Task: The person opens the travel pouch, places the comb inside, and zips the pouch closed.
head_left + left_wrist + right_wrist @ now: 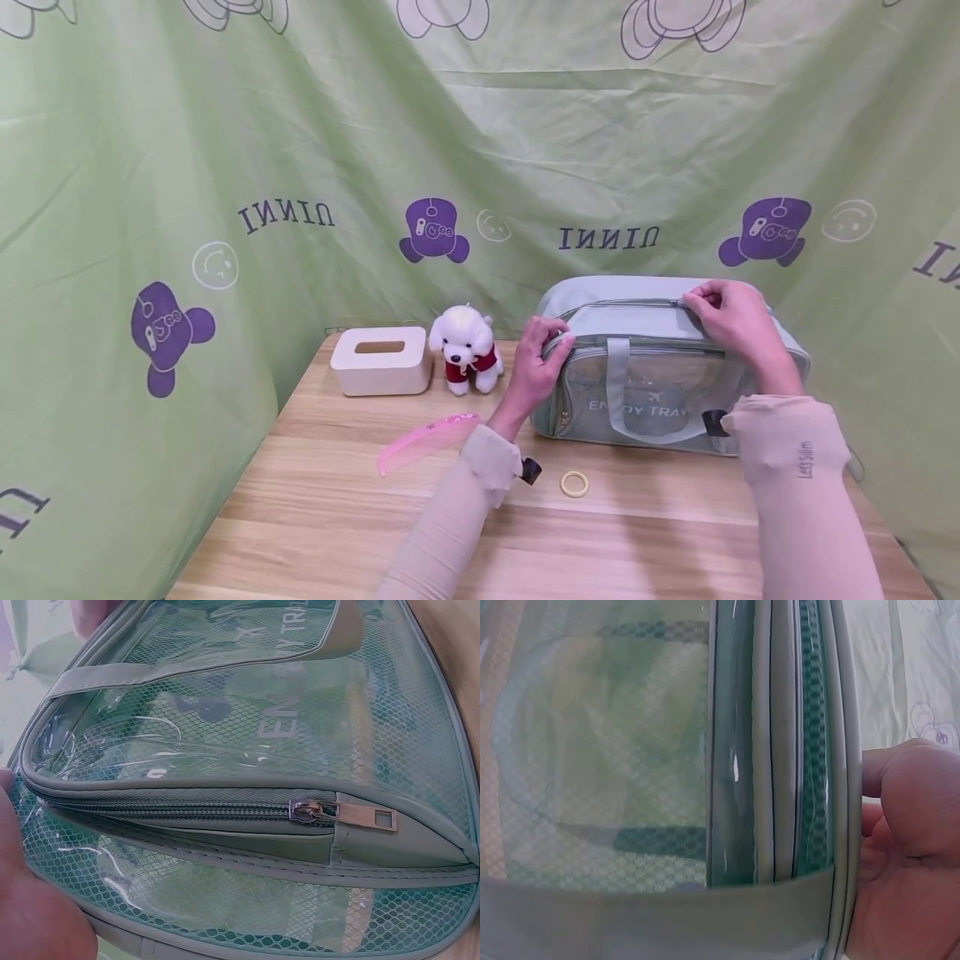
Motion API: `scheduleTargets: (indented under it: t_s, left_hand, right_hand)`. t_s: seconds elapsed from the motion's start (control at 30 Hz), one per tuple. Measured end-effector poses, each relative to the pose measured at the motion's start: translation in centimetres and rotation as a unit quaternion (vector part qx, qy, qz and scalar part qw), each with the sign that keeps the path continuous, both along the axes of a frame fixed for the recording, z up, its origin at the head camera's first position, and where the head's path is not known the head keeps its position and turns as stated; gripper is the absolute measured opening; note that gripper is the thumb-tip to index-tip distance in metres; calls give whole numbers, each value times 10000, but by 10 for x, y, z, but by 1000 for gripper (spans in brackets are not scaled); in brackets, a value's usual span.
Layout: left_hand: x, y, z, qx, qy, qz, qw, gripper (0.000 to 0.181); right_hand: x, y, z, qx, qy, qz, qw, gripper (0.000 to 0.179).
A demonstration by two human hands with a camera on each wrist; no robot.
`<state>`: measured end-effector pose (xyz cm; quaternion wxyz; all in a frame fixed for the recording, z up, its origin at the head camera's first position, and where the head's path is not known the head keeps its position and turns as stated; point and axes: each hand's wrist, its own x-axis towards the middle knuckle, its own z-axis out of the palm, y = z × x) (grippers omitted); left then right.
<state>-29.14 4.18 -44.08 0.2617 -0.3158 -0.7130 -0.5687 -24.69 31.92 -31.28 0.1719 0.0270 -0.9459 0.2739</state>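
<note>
A pale green travel bag (600, 429) with a clear mesh front stands on the table at the right. At its upper left corner, my left hand (536, 362) grips the edge with curled fingers. My right hand (731, 321) pinches the zipper pull along the bag's top, near the right end of the zipper line. In the left wrist view a metal zipper slider (304, 811) with a flat pull sits at the lower end of a side zipper. The right wrist view has the bag's front panel (615, 750) up close, with my fingers partly hidden behind its edge.
Left of the bag stands a white toy dog (463, 333) in a red garment, beside a white tissue box (380, 375). A pink comb (420, 442) and a pale yellow ring (574, 484) lie on the wooden table (315, 517). Green curtains (450, 150) hang close behind.
</note>
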Motion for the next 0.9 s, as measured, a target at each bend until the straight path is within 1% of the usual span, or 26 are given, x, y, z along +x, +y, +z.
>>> scheduleTargets:
  t_s: [0.27,0.47,0.67,0.9]
  left_hand:
    - [0,1,0,-1,17,-3,10000,13]
    - [1,1,1,22,-12,4,10000,14]
    - [2,0,3,-22,-101,-40,9999,14]
    - [3,-1,4,-40,-165,-24,9999,14]
  right_hand:
    - [6,17,0,-42,39,-298,9995,35]
    - [9,25,0,-214,-75,-376,9990,40]
    - [11,34,-1,-283,77,-535,9981,41]
    - [16,49,-5,-464,127,-651,9967,46]
